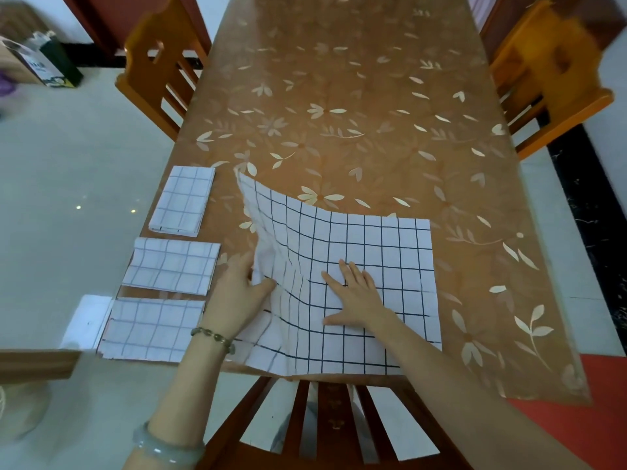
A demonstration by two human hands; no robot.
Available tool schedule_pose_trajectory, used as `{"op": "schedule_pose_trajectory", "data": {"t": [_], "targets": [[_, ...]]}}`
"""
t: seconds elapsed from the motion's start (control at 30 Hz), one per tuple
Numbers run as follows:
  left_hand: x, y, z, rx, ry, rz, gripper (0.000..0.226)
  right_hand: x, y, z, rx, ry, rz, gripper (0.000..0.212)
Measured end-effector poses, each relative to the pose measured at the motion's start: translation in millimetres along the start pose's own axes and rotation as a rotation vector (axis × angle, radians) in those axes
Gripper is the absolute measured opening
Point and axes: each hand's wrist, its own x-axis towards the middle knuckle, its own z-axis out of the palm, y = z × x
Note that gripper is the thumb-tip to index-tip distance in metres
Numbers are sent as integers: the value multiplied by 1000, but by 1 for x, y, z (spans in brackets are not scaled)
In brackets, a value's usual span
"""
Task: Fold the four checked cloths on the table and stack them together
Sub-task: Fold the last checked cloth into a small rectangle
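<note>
Cloth four, the last unfolded white cloth with dark checks (356, 252), lies on the floral brown table (339, 96). My left hand (237, 296) pinches its raised left edge; my right hand (356, 296) presses it flat, fingers straight. Next, I judge: carry that edge across. Three folded cloths (171, 266) wait left, unstacked. The flap hides my left fingertips.

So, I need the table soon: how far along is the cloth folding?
Done: three folded cloths lie separately along the table's left edge. In hand: the fourth cloth, left hand holding its edge up, right hand pressing it flat. Left: finish folding, stack all four.
</note>
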Motion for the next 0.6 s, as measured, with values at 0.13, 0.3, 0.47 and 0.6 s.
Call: {"op": "schedule_pose_trajectory", "data": {"t": [0.13, 0.3, 0.47, 0.6], "targets": [[-9, 33, 25, 63, -54, 88, 32, -11, -1, -14, 442, 69, 19, 85], [-11, 57, 73, 269, -101, 167, 58, -45, 17, -55, 1193, 443, 306, 29], [-12, 74, 137, 381, -142, 213, 57, -76, 41, -95, 1761, 309, 327, 43], [-15, 80, 185, 513, -216, 230, 60, -84, 52, -98, 1695, 314, 376, 16]]}}
